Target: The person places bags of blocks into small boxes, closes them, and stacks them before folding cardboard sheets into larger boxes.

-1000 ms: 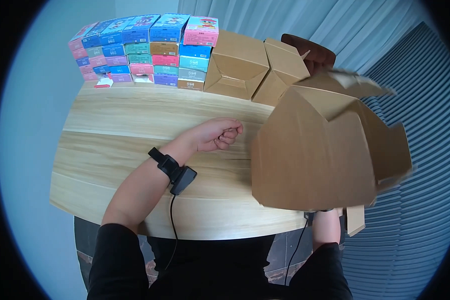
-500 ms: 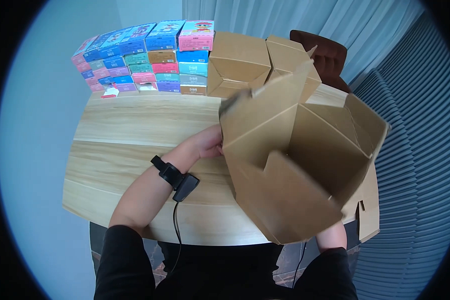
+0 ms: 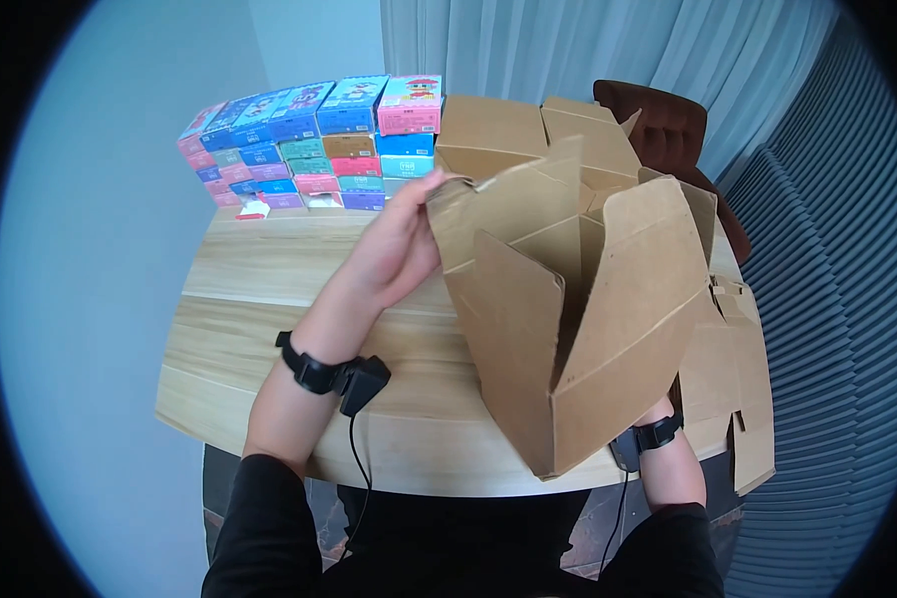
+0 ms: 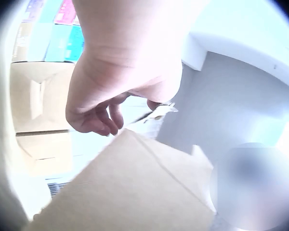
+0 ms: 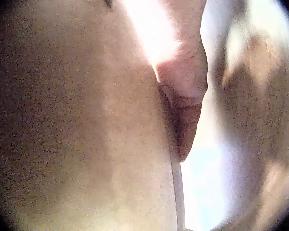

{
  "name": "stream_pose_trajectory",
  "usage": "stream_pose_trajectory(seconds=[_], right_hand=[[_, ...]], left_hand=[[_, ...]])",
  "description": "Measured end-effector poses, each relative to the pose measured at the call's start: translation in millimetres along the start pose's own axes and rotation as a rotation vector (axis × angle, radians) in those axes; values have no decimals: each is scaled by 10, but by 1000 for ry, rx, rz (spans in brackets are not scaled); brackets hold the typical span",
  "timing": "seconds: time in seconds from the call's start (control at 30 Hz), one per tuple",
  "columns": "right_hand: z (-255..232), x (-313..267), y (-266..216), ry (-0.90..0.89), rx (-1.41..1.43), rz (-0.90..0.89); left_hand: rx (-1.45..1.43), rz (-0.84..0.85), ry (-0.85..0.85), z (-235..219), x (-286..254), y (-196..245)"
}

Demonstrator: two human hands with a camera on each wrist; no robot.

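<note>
A large brown cardboard box (image 3: 623, 299), its flaps spread, is held tilted above the right part of the table. My left hand (image 3: 397, 244) grips the worn corner of its left flap; in the left wrist view that hand (image 4: 130, 91) has its fingers curled beside the torn edge. Most of my right hand (image 3: 658, 410) is hidden behind the box's lower right side. Seen from the right wrist, the right hand (image 5: 183, 86) holds the box's edge, one digit lying along a panel (image 5: 86, 125), the others hidden.
Stacked colourful small boxes (image 3: 354, 149) stand at the back left, with two brown cartons (image 3: 493, 122) beside them. Flattened cardboard (image 3: 747, 379) lies at the table's right edge. A brown chair (image 3: 658, 120) stands behind. The wooden tabletop (image 3: 259, 329) curves across the front.
The box has turned, its opening swinging round towards me and then upward. My left hand, loosely curled above the table earlier, has risen to the flap and taken hold of it.
</note>
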State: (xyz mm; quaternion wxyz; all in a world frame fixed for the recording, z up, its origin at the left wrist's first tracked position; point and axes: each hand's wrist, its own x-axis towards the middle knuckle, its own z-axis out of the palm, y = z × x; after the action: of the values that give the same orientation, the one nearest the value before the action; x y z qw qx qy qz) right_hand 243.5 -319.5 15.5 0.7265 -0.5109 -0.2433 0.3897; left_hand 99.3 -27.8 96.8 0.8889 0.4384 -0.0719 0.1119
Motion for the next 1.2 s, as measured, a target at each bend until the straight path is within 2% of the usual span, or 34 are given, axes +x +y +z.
stream_pose_trajectory(seconds=[0.07, 0.17, 0.27, 0.43, 0.53, 0.63, 0.73, 1.1, 1.17, 1.2], right_hand=[[24, 68, -2, -11, 6, 12], [77, 135, 11, -26, 6, 32], [103, 141, 32, -35, 1, 54], [139, 135, 69, -36, 2, 90], [141, 116, 72, -30, -2, 100], [123, 82, 61, -28, 0, 112], [87, 38, 54, -25, -1, 120], [-25, -9, 23, -12, -11, 127], [-47, -9, 29, -17, -12, 130], [-46, -11, 30, -15, -13, 131]], left_hand=[[183, 70, -27, 180, -91, 226], [472, 307, 145, 482, -297, 385], [873, 573, 203, 764, -503, 452], [1256, 594, -13, 902, -635, 493], [1321, 625, -30, 922, -654, 495], [1284, 538, -70, 1022, -730, 555], [1340, 595, -127, 1058, -738, 547], [907, 621, -169, 723, -669, 540], [821, 627, -39, 682, -614, 498], [759, 622, 83, 705, -580, 464]])
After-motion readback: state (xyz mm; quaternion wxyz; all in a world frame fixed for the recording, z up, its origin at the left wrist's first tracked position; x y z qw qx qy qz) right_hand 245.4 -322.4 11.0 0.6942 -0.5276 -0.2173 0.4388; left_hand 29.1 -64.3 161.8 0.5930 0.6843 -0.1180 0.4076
